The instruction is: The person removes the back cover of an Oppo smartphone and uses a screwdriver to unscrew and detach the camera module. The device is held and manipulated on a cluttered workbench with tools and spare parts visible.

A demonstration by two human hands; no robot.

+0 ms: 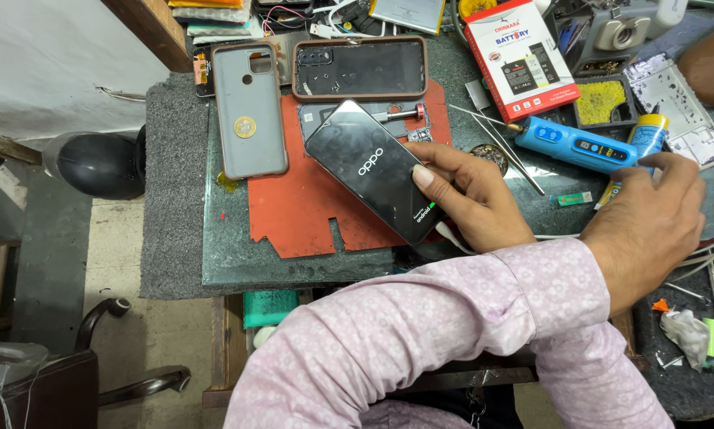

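Here, crossed arms: right hand [472, 199] grips black phone [373, 170]; left hand [647, 226] curled, touching glue tube [639, 147].

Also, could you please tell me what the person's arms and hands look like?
Both arms wear long sleeves of pale pink cloth printed with small white flowers; one cuff shows at the wrist. The left hand and right hand are bare: no glove, ring or watch shows.

You wear a long-sleeved shirt of pale lilac-pink cloth, printed all over with small white flower shapes. Its sleeves [420, 334] end in plain buttoned cuffs, which sit close at the wrists just behind your bare left hand [472, 199] and right hand [651, 230].
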